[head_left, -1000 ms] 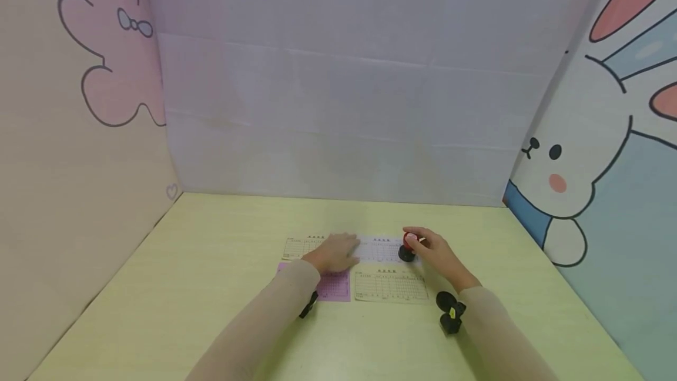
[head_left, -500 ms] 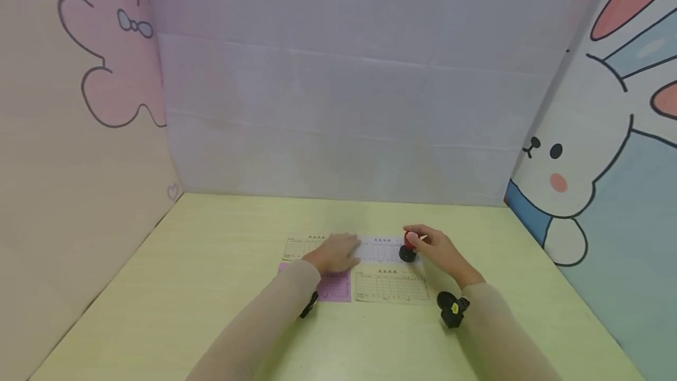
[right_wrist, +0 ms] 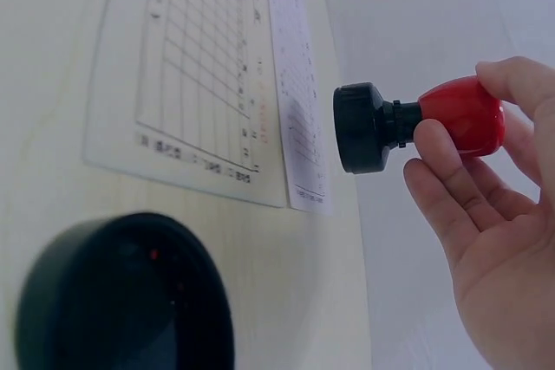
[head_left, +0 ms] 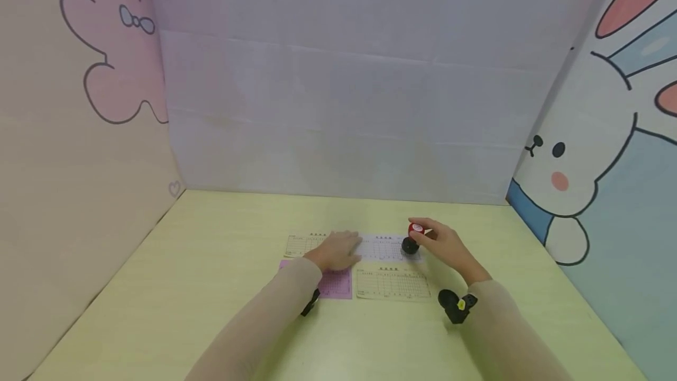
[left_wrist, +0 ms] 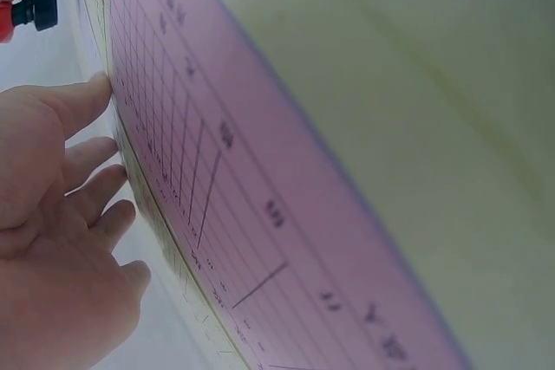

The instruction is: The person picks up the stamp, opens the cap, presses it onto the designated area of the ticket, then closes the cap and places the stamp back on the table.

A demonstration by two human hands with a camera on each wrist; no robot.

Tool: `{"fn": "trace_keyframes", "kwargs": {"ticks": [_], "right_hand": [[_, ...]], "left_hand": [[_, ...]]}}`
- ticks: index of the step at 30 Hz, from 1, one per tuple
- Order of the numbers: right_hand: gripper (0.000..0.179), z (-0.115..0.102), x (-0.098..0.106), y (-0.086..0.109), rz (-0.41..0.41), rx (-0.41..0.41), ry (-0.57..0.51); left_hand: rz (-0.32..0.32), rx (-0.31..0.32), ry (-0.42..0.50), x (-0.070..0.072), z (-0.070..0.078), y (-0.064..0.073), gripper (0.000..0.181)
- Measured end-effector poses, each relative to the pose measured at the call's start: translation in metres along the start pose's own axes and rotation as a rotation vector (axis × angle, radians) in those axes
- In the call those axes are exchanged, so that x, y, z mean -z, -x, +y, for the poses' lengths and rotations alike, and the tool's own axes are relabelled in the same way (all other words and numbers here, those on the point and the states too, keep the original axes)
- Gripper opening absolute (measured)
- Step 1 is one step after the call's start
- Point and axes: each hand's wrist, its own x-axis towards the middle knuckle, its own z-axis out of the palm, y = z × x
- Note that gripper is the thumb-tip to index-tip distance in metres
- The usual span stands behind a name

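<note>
A stamp with a red handle and black base (head_left: 416, 230) is pinched by the fingers and thumb of my right hand (head_left: 445, 247). In the right wrist view, the stamp's black base (right_wrist: 360, 129) faces the papers with a gap between them. Below that hand is a white printed form (head_left: 383, 249). My left hand (head_left: 336, 251) rests with fingers spread at the left part of this form, covering some of it and of its neighbours. A purple form (left_wrist: 217, 171) lies under the left wrist, partly hidden by the sleeve.
A cream form (head_left: 392, 284) lies nearer, right of the purple one; another cream form (head_left: 300, 244) lies at the back left. A round black cap (right_wrist: 126, 296) sits right of the near form, beside the right wrist camera (head_left: 460, 308). Cartoon-printed walls flank the table (head_left: 158, 310).
My right hand and the stamp have risen slightly and shifted a little right. The left hand holds its place on the papers. The view has tilted slightly.
</note>
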Motion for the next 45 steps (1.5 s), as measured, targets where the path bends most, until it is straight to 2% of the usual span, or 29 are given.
{"fn": "trace_keyframes", "kwargs": {"ticks": [9,16,21,26,31,34,38,45], "right_hand": [[0.05,-0.002,0.005,0.0,-0.005,-0.004,-0.028],[0.049,-0.007,0.008,0.001,-0.001,-0.005,-0.054],[0.049,-0.01,0.008,0.002,-0.006,0.003,-0.049],[0.049,-0.014,0.004,0.002,-0.016,0.018,-0.07],[0.048,-0.019,-0.005,0.002,-0.046,0.055,-0.112],[0.045,-0.029,-0.011,0.004,-0.067,0.068,-0.129],[0.042,-0.036,-0.018,0.005,-0.092,0.087,-0.148],[0.04,-0.04,-0.031,0.003,-0.128,0.125,-0.183]], "left_hand": [[0.006,0.002,0.008,0.001,0.002,0.001,0.057],[0.029,-0.047,0.017,0.007,0.001,0.001,0.057],[0.018,-0.056,0.042,0.012,0.002,0.003,0.055],[0.014,-0.057,0.053,0.016,0.003,0.005,0.053],[0.039,-0.08,0.049,0.018,-0.005,0.011,0.05],[0.056,-0.074,0.124,0.021,-0.014,0.02,0.049],[0.073,-0.054,0.233,0.025,-0.027,0.04,0.05],[0.091,-0.083,0.237,0.031,-0.052,0.076,0.052]]}}
